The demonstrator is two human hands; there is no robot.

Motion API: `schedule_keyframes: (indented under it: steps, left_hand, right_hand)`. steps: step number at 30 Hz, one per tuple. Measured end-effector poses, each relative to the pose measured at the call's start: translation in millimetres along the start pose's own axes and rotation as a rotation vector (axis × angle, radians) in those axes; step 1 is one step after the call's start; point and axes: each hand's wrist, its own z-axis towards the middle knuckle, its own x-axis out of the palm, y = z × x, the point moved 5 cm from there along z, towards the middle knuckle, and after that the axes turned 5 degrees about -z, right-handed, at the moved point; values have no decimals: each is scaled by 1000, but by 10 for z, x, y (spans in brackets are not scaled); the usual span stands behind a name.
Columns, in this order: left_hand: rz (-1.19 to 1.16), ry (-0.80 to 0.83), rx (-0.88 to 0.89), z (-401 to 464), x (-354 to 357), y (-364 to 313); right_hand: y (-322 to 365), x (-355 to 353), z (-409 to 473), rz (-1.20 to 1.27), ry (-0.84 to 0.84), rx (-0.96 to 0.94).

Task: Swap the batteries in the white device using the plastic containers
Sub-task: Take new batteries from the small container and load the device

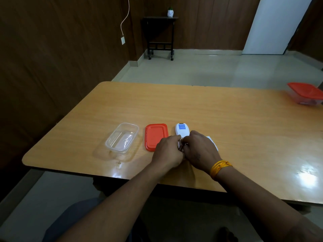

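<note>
two hands (181, 151) grip the white device (182, 130).

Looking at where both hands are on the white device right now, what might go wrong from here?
Both hands, left hand and right hand, crowd the near end of the white device, hiding the battery bay, so a freed battery might roll across the glossy table. The open clear container sits beyond the red lid, so a drop could miss it. The closed container is a far stretch.
</note>
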Motion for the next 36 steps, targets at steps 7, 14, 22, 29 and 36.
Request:
schedule_keyframes:
  steps: [7,14,22,29,36]
  left_hand:
    - [-21,-1,-34,45,-29,24]
    - [-108,-39,-52,137,-70,43]
    - [-589,-109,-214,172,-102,43]
    - [-801,-50,-290,170,-3,28]
    - [-876,-39,-350,155,11,116]
  right_hand:
    - [-156,18,-39,71,116,3]
    - [-341,-71,-86,238,10,0]
    - [-305,-166,-164,523,-76,-34]
    - [-280,-174,-167,464,-229,-3]
    - [-264,-112,-180,415,-196,-42]
